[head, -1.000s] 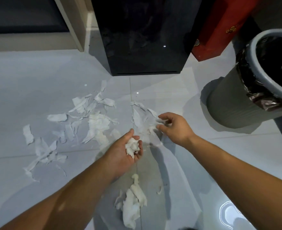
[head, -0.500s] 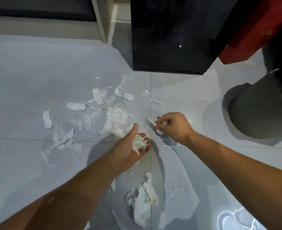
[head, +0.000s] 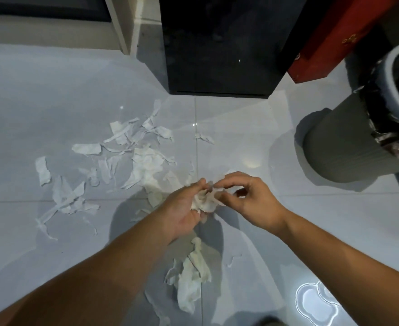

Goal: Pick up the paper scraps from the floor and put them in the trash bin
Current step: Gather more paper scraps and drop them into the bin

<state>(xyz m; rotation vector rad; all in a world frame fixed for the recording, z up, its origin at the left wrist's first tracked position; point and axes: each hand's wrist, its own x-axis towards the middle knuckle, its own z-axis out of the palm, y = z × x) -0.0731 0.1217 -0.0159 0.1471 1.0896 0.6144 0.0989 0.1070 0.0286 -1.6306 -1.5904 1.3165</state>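
Clearly the task is only beginning: the left hand (head: 182, 210) is cupping a wad of paper (head: 204, 201), the right hand (head: 252, 203) is pinching its edge, and most scraps (head: 146, 165) are lying on the floor (head: 52, 102), none visibly inside the trash bin (head: 334, 149) nearby.

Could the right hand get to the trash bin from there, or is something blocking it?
Probably yes: only bare floor lies between the right hand and the bin, whose mouth is open. That hand is pinching a scrap at the wad in the left hand.
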